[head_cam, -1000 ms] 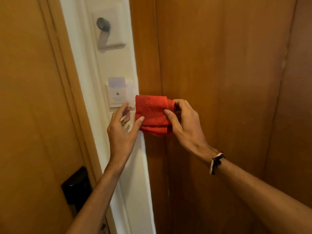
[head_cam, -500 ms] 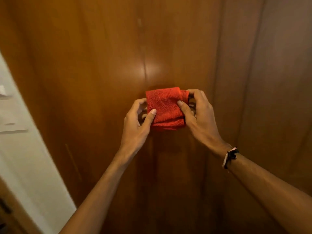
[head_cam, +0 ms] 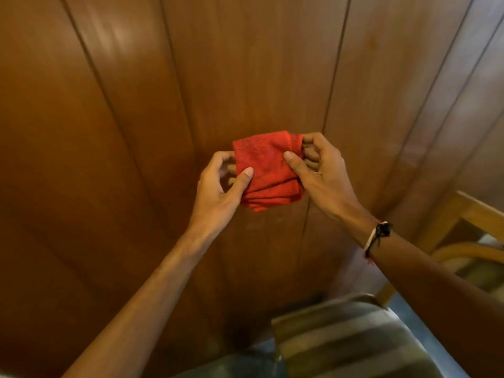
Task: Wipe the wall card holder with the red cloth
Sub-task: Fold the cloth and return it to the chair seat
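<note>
A folded red cloth (head_cam: 266,170) hangs in front of me at chest height, held by both hands. My left hand (head_cam: 221,186) pinches its left edge with thumb on top and fingers behind. My right hand (head_cam: 319,167) grips its right edge, thumb pressed on the front and fingers curled behind. The wall card holder is out of view.
Brown wooden wall panels (head_cam: 136,132) fill the background. A striped cushioned seat (head_cam: 351,339) sits at the lower right, and a wooden chair frame (head_cam: 461,214) stands at the right edge.
The view has swung right and down, away from the white wall strip and the card holder, which have left the frame. Both hands keep holding the cloth; a seat and chair frame came into view.
</note>
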The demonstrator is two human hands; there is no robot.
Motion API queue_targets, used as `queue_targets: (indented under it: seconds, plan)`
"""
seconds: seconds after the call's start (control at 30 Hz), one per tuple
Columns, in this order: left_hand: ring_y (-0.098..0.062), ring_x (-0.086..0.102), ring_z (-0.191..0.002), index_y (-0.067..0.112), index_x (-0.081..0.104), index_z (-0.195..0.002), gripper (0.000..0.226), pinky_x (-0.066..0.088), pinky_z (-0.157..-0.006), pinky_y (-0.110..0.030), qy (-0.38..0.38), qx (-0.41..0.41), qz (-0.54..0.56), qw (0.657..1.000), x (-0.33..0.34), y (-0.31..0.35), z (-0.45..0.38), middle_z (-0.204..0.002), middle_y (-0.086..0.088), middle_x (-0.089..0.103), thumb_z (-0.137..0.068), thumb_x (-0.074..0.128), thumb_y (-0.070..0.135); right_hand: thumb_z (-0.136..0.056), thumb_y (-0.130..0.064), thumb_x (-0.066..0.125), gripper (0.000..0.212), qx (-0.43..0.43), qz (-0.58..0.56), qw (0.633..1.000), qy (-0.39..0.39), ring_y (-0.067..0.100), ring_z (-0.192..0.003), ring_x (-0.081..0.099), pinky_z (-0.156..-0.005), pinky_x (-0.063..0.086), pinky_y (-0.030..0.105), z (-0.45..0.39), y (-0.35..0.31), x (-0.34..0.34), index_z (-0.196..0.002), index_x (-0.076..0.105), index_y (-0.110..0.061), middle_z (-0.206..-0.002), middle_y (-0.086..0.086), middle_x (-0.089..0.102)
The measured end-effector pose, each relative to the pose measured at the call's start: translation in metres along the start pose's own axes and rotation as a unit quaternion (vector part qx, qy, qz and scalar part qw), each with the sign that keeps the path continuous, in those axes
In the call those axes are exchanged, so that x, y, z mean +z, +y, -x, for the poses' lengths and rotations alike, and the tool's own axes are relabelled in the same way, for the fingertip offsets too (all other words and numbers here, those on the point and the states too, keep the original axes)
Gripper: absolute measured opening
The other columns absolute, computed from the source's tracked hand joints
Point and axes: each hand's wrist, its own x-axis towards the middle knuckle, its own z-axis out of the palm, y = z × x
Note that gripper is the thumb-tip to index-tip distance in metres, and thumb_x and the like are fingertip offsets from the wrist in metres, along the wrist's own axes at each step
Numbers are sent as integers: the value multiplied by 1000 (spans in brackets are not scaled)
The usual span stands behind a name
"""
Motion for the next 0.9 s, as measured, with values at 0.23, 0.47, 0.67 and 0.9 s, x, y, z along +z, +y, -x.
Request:
queue_targets:
  seconds: [0.23,0.47,0.67,0.9]
  plan:
    - [-31,69,-109,31,62,-101,14,61,-82,-54,-53,-185,4,981,85,-80,46,-112,-9,71,-90,66,37,-85,-28,81,32,188,13,980,-59,12,-83,78,-82,65,34,35,112,-44,-111,70,-14,-90,-1,79]
    - [-37,71,-101,14,61,-107,15,62,-78,-57,-107,-346,-16,932,156,-167,113,-113,-21,69,-96,64,25,-88,-16,78,30,385,-12,919,-82,28,-90,75,-82,62,45,115,250,-56,-113,70,-1,-101,14,77]
    - [-35,68,-105,-1,51,-124,29,63,-66,-41,-146,-493,-15,858,203,-240,174,-122,-19,63,-98,60,8,-92,-8,73,21,498,5,861,-103,34,-106,69,-100,56,48,191,347,-40,-111,71,1,-114,23,73]
    - [-21,63,-93,14,51,-112,24,60,-73,-44,-136,-597,-25,790,240,-348,244,-112,-9,59,-95,62,0,-92,13,62,42,641,-42,764,-58,35,-108,65,-103,51,59,279,449,-10,-133,59,6,-132,31,64]
